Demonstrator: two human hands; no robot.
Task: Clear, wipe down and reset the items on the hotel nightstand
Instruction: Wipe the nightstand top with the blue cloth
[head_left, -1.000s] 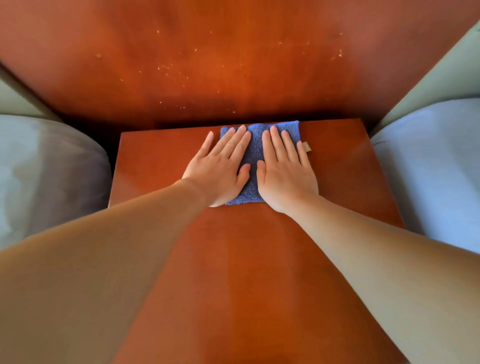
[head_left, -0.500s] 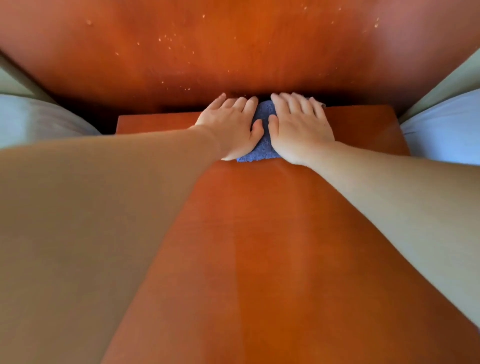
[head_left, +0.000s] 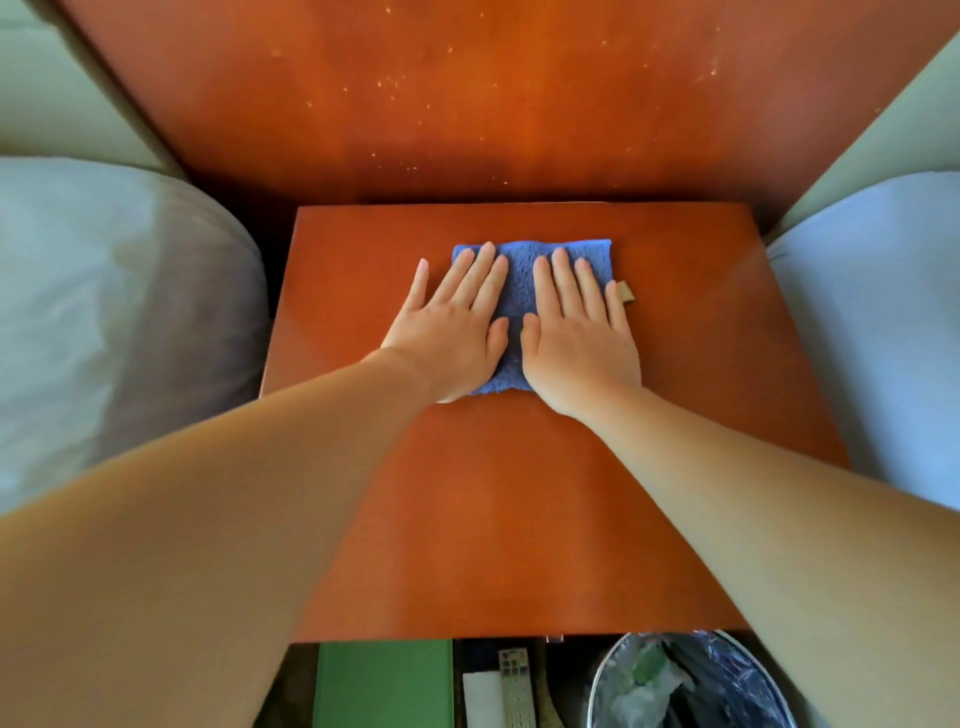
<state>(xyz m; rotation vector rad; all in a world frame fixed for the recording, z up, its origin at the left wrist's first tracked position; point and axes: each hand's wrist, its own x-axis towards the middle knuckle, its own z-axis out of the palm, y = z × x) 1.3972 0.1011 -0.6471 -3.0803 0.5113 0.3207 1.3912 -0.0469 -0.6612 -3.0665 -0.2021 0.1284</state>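
A folded blue cloth (head_left: 522, 283) lies flat on the reddish wooden nightstand top (head_left: 519, 493), toward its back half. My left hand (head_left: 452, 325) presses down on the cloth's left part with fingers straight and spread. My right hand (head_left: 579, 332) presses on the cloth's right part the same way, thumbs side by side. A small tan tag (head_left: 625, 291) sticks out from the cloth's right edge. Nothing else sits on the top.
A wooden headboard panel (head_left: 493, 93) rises behind the nightstand. Beds with pale bedding flank it at left (head_left: 104, 312) and right (head_left: 872, 322). Below the front edge are a green book (head_left: 384, 683), a remote control (head_left: 515, 686), a white sheet (head_left: 483, 699) and a lined waste bin (head_left: 685, 686).
Both hands slid the cloth back from the nightstand's rear edge toward the middle. The view now takes in the front edge and the floor items.
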